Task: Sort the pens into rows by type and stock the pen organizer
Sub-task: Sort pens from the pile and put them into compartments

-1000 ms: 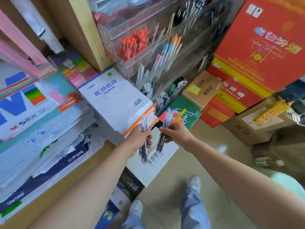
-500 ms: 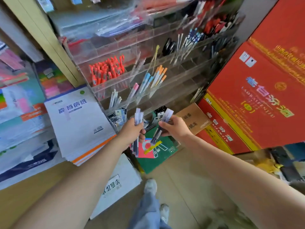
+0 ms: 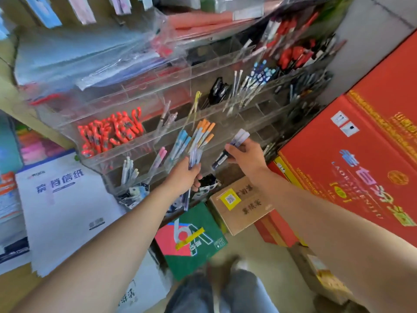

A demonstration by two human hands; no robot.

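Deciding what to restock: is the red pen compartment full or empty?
Close to full: red pens crowd it from side to side, packed together in the clear organizer.

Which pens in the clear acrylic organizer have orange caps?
The orange-capped bunch above the left hand, beside the blue-capped pens; red pens sit farther left.

Red pens (image 3: 110, 136), orange-capped pens (image 3: 204, 132)

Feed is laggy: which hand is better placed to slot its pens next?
Right, probably. The right hand holds its pens raised at the organizer, beside the orange-capped pens; the left hand holds its bunch lower, by the blue-capped pens.
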